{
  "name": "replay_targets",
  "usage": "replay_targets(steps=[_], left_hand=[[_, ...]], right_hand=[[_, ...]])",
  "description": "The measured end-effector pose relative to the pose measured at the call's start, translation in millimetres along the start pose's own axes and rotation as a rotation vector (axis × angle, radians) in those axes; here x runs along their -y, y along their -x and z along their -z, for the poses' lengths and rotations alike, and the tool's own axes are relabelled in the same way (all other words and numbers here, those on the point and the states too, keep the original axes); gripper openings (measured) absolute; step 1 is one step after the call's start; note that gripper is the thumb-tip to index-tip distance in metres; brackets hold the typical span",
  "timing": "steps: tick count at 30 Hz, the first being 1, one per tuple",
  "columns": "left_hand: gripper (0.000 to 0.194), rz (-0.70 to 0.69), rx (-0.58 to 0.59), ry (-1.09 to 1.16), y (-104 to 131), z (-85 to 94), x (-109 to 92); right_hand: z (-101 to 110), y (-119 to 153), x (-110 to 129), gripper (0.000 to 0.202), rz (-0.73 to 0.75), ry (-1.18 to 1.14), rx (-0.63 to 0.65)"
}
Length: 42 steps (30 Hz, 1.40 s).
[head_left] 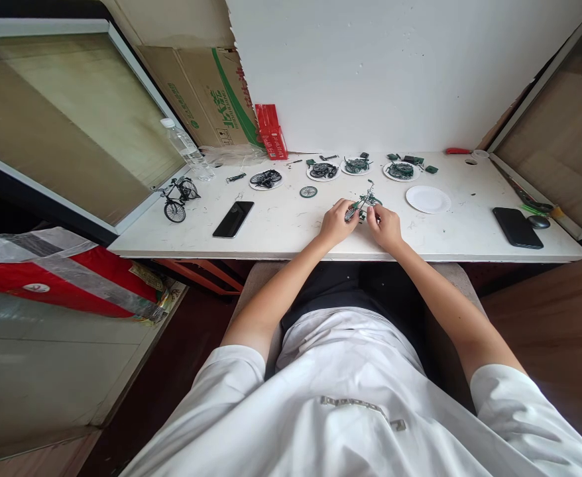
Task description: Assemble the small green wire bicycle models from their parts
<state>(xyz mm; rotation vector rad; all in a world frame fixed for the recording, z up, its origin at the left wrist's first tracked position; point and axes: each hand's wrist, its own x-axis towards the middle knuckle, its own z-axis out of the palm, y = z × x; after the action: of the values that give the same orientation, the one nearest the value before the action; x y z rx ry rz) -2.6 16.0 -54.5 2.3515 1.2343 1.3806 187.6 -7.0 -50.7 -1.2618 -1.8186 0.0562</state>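
Observation:
Near the middle of the white table, a partly assembled green model bicycle [369,197] is held between my two hands. My left hand [339,222] closes around its left side, by a wheel. On the other side my right hand [384,226] pinches it with bent fingers. Small parts in the fingertips are hidden. A loose spoked wheel [308,191] lies just beyond my left hand. To the right rests a white paper plate [427,199]. A black model bicycle [176,199] stands upright at the far left.
Along the back, several plates hold model parts, including a plate of dark parts [266,179] and a plate of green parts [401,171]. A phone [234,219], another phone [517,227], a plastic bottle [187,149], a red box [272,132] and a red-handled tool [457,151] lie around.

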Motion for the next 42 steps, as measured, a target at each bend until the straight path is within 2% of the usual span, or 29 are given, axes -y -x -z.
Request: replay_targets(steps=[22,30,38,42], left_hand=[[0.017,-0.001,0.0,0.005,0,-1.5,2],[0.016,-0.008,-0.039,0.068,0,-3.3,5],[0.02,0.045,-0.068,0.103,0,-2.5,5],[0.022,0.096,-0.05,0.154,0,-1.6,3]], right_hand=[[0,0,0,0.066,-0.014,0.012,-0.012],[1,1,2,0.066,-0.008,-0.006,-0.012],[-4,-1,-8,0.07,-0.007,-0.009,0.032],[-1,0,-4,0.063,0.001,0.005,0.08]])
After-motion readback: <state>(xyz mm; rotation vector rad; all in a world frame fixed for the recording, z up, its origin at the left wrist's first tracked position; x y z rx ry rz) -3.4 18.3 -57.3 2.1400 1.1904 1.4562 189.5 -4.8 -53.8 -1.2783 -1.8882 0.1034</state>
